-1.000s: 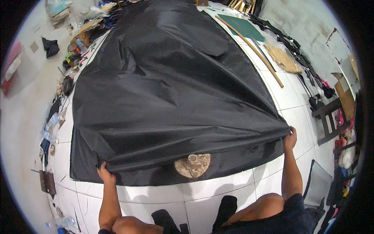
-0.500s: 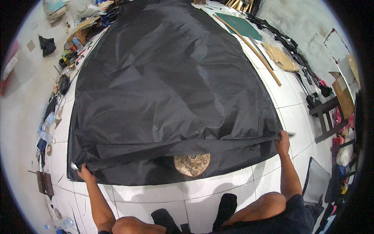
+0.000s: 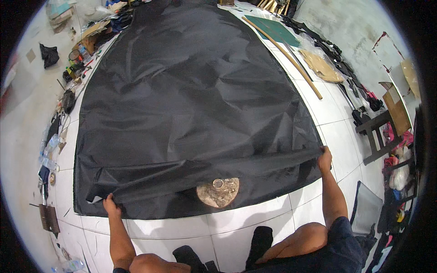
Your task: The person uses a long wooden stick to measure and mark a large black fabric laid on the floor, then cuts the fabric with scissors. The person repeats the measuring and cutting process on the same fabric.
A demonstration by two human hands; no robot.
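Observation:
A large sheet of black fabric [image 3: 191, 100] lies wrinkled across the floor, with an upper layer over a lower one near me. My left hand [image 3: 112, 205] grips the upper layer's near edge by its left corner, where a small pale patch shows. At the right side, my right hand [image 3: 324, 160] is closed on the same layer's edge. Between the hands the edge is lifted slightly. A round, worn, stone-like disc [image 3: 221, 198] with a small ring on top rests on the lower layer, partly overlapped by the upper edge.
White floor tiles [image 3: 337, 136] surround the fabric. To the right lie a wooden pole [image 3: 287, 57], a green mat [image 3: 275, 32], brown paper [image 3: 321, 66] and a dark wooden frame [image 3: 380, 136]. Bottles and clutter line the left wall. My feet [image 3: 259, 243] are near the fabric's front edge.
My left hand has shifted right with the upper layer's corner, baring more of the lower layer at the left. The disc's ring shows more fully. My right hand keeps its hold.

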